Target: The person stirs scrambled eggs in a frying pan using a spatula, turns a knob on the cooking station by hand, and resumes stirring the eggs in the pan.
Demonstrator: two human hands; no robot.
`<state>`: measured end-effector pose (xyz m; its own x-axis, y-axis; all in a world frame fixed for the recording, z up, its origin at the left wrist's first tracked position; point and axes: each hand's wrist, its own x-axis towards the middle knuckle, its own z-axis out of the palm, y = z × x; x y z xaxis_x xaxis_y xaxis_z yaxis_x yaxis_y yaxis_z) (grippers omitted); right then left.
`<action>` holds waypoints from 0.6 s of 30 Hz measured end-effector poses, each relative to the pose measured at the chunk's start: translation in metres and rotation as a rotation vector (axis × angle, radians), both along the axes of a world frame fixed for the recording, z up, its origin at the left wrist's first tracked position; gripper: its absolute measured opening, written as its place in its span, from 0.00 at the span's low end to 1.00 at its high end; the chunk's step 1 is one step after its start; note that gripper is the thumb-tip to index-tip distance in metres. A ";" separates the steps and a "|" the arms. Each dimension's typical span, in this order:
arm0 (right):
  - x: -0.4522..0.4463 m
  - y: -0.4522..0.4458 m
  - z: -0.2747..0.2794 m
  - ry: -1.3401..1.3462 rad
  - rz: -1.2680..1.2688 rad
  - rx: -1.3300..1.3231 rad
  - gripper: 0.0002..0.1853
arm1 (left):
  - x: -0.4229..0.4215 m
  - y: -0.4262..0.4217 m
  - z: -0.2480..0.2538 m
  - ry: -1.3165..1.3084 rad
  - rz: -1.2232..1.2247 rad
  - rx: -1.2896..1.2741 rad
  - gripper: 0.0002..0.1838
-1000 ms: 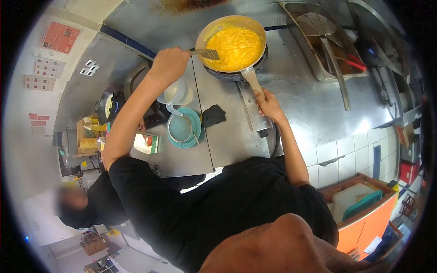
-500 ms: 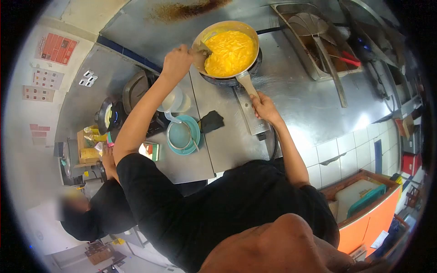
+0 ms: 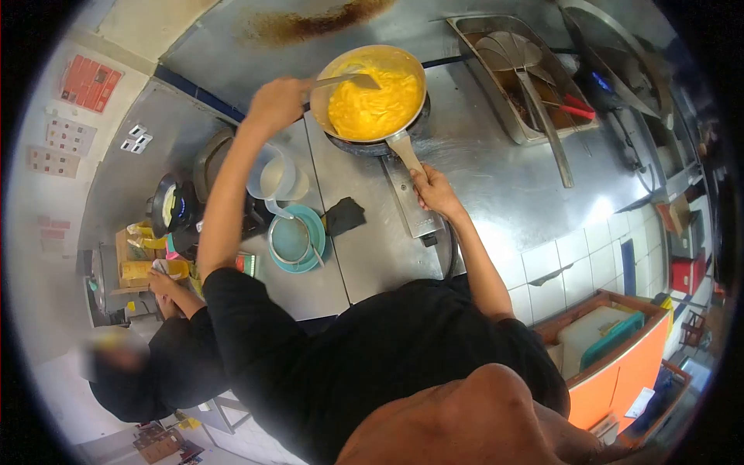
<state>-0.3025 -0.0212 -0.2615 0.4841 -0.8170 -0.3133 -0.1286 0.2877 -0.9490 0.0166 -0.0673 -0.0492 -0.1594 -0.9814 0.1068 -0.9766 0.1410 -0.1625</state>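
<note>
Where the burner (image 3: 411,203) stands on the steel counter (image 3: 496,167), we enter one pan (image 3: 319,108), set above the burner; whether it sits level we cannot tell. Contents: one mass of yellow egg (image 3: 372,112), by our reckoning soft, wet, slippery and easily torn. Pan: rigid, likely heaviest at the head, best held by its one pale handle (image 3: 404,150), around which our right hand (image 3: 435,190) is wrapped. Spatula (image 3: 341,80), one: light, we judge, best taken at the end away from the blade, where our left hand (image 3: 277,105) is clenched on it; blade over the egg. Also counted, leftward: one turquoise bowl (image 3: 319,232), one strainer (image 3: 291,240) across it, one see-through jug (image 3: 271,180), one black cloth (image 3: 345,216); rightward: one metal tray (image 3: 487,81), one red-handled tool (image 3: 577,107) in it
</note>
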 end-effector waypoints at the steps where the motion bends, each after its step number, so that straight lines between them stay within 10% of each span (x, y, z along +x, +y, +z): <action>1: -0.001 0.001 -0.001 -0.002 -0.003 -0.009 0.20 | -0.005 0.016 0.020 0.035 0.035 0.072 0.22; 7: -0.001 -0.001 -0.004 -0.006 0.012 0.012 0.20 | -0.024 0.086 0.050 0.070 0.018 0.264 0.22; 18: 0.000 0.001 0.001 0.011 0.005 0.003 0.21 | -0.068 0.022 -0.092 0.154 0.169 -0.072 0.24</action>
<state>-0.3025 -0.0201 -0.2602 0.4847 -0.8138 -0.3207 -0.1401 0.2897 -0.9468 -0.0512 -0.0454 -0.1412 0.0298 -0.9818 0.1875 -0.9994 -0.0329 -0.0134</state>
